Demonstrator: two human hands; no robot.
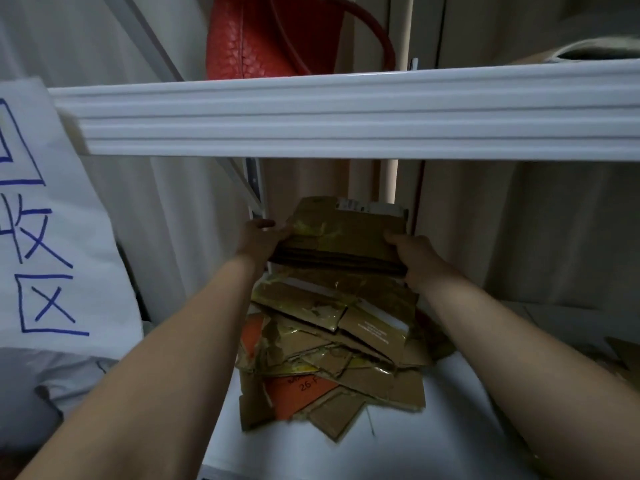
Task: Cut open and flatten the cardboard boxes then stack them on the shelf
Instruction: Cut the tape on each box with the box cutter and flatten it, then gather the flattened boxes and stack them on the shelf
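Lower the flattened cardboard bundle [341, 237], pinched at both ends by left hand [258, 242] and right hand [414, 256], squarely onto the cardboard stack [332, 344] toward the shelf's [450, 427] back edge.

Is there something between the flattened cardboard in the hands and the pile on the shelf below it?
Nothing visible. Left hand and right hand hold the flattened cardboard directly over the pile on the white shelf; only open air separates them.

2 bare forearms, no sleeves, left hand [259, 239] and right hand [414, 258] ungloved.
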